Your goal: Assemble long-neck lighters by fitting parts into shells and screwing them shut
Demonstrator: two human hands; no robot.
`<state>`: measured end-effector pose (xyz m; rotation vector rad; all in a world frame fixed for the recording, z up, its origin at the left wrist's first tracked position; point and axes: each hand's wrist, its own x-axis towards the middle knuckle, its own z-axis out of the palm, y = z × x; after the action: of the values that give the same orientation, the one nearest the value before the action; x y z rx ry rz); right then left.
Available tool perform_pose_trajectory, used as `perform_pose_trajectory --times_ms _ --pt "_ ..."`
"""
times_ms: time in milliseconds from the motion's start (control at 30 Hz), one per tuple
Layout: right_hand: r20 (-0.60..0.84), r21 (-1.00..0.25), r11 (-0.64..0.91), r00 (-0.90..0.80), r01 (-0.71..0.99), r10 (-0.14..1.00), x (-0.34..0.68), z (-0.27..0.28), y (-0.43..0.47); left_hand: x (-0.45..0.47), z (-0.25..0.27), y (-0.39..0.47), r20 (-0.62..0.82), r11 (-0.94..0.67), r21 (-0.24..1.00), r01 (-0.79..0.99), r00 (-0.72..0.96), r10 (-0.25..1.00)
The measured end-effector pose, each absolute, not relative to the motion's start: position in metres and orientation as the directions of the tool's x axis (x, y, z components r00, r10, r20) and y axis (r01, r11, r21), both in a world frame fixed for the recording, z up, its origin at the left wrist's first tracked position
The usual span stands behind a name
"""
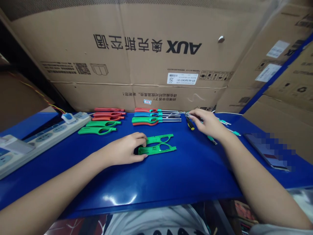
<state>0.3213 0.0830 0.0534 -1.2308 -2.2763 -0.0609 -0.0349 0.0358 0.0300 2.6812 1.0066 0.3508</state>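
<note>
My left hand [133, 148] grips the handle end of an opened green lighter casing [160, 148], its two hollow halves lying side by side over the blue table. Fingers on the far half and thumb below the near one hold it. Farther right, my right hand [205, 121] reaches to the back of the table, fingertips pinched at a cluster of small metallic parts [187, 114]. What exactly they pinch is too small to make out. Just beneath those fingers lies a black and yellow screwdriver [190, 124]. Several teal-ended lighter nozzle pieces [233, 132] lie around the right wrist, partly hidden by it.
Assembled long-necked lighters [146, 120] lie in a row at the back. Left of them are red and green casings [100, 130]. A power strip [49, 135] runs along the left edge. A phone-like dark slab [259, 150] lies right. Cardboard [146, 71] walls the back.
</note>
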Motion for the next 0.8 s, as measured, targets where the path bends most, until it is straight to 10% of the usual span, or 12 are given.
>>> perform_pose_trajectory --times_ms 233,800 --pt "0.416 -0.276 0.734 -0.612 0.62 0.673 0.285 0.044 0.062 -0.023 0.028 0.029 0.473 -0.689 0.4 0.604 0.508 0.72" --pt "-0.008 -0.565 0.649 -0.79 0.509 0.613 0.278 0.047 0.052 -0.017 0.015 0.023 0.557 -0.814 0.311 0.49 0.6 0.574"
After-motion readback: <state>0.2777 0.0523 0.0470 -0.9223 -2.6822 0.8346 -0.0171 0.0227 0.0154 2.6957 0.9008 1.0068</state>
